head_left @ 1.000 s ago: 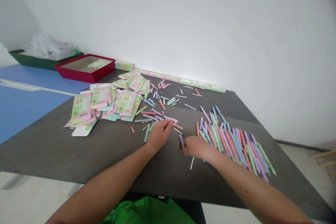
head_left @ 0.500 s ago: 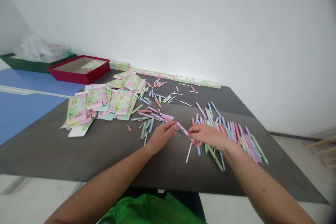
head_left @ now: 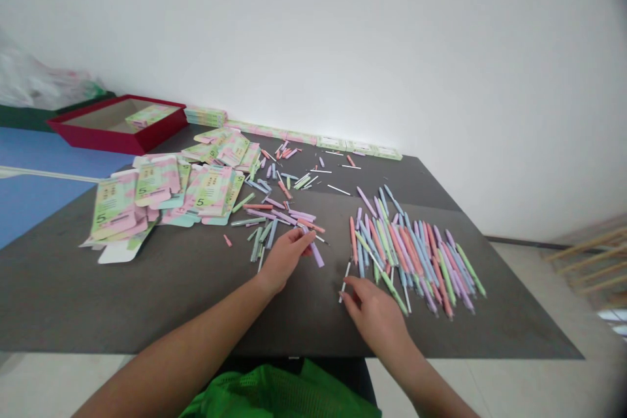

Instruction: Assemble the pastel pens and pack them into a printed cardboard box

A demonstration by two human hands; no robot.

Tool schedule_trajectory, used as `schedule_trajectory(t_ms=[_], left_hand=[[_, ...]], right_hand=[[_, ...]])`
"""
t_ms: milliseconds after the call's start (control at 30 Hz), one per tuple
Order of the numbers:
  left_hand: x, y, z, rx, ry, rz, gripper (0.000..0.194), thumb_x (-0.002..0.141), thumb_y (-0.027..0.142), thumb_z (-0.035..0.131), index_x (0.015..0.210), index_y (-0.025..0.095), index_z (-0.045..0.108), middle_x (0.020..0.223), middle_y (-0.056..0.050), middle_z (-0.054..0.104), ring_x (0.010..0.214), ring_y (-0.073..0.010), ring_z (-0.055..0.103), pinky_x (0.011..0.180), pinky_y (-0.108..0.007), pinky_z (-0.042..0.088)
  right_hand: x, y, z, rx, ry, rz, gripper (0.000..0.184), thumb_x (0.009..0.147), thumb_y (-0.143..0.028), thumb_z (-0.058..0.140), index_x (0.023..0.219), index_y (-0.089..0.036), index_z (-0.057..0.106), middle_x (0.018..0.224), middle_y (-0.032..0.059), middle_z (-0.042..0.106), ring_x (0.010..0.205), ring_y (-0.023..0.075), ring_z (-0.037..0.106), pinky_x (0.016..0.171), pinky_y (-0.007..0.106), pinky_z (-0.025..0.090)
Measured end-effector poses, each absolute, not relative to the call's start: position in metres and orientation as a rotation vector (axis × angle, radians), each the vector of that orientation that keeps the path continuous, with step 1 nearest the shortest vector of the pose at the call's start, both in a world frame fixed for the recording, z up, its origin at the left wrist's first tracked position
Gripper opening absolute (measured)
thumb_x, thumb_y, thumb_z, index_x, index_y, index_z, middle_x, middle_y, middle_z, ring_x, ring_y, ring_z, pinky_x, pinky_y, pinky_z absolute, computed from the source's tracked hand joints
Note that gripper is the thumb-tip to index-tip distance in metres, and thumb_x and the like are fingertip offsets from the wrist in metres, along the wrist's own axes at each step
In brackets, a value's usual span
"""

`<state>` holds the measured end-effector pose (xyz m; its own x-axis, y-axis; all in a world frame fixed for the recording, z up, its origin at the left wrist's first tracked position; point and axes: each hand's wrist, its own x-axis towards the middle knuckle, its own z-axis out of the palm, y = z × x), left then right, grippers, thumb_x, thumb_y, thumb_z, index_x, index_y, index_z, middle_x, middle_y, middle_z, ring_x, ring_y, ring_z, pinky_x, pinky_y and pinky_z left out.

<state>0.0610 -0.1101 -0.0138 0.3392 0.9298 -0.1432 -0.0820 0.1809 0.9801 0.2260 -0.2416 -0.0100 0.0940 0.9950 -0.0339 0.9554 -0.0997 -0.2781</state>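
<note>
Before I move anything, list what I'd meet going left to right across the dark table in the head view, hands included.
Pile of printed packets → left hand → purple pen barrel → thin white stick → right hand → outermost green pen.

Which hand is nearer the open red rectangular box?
Left hand, holding a lilac pen part, is nearer: right of the box, toward the person. Right hand is farther right, by a thin white stick.
</note>
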Motion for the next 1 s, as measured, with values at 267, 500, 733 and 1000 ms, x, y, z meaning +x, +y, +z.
schedule_trajectory(t_ms=[267,500,733,1000], left_hand=[[0.059,-0.108,-0.016,1.073,0.952,0.954,0.032,0.069,0.048,0.064,0.068,0.017,0.058,0.064,0.004,0.053,0.061,-0.0101,0.047,0.062,-0.022,0.039],[0.061,-0.111,-0.018,1.171,0.945,0.908,0.030,0.074,0.046,0.060,0.072,0.016,0.058,0.065,0.003,0.052,0.063,-0.0110,0.048,0.064,-0.023,0.040],[0.058,-0.117,-0.011,1.507,0.940,0.867,0.026,0.079,0.042,0.056,0.073,0.017,0.058,0.066,0.003,0.055,0.065,-0.0123,0.051,0.065,-0.024,0.041],[0.055,-0.129,-0.003,2.082,0.817,1.056,0.012,0.079,0.028,0.061,0.083,0.018,0.064,0.080,-0.003,0.064,0.075,-0.0143,0.057,0.072,-0.025,0.043]], right_hand=[[0.216,-0.238,-0.028,-2.168,-2.081,0.274,0.025,0.087,-0.017,0.042,0.104,-0.020,0.060,0.101,0.0067,0.061,0.089,0.0193,0.061,0.076,0.026,0.042],[0.216,-0.228,-0.023,-2.368,-2.074,0.334,0.025,0.081,-0.008,0.041,0.096,-0.016,0.059,0.091,0.0102,0.064,0.080,0.0206,0.062,0.067,0.027,0.039],[0.230,-0.210,-0.006,-2.035,-1.705,0.778,0.011,0.075,-0.013,0.046,0.071,-0.020,0.054,0.064,-0.0003,0.057,0.063,0.0159,0.056,0.061,0.025,0.038],[0.231,-0.209,0.020,-1.436,-1.196,1.072,0.017,0.077,-0.035,0.062,0.080,-0.018,0.059,0.083,0.0025,0.062,0.076,0.0160,0.057,0.072,0.027,0.042]])
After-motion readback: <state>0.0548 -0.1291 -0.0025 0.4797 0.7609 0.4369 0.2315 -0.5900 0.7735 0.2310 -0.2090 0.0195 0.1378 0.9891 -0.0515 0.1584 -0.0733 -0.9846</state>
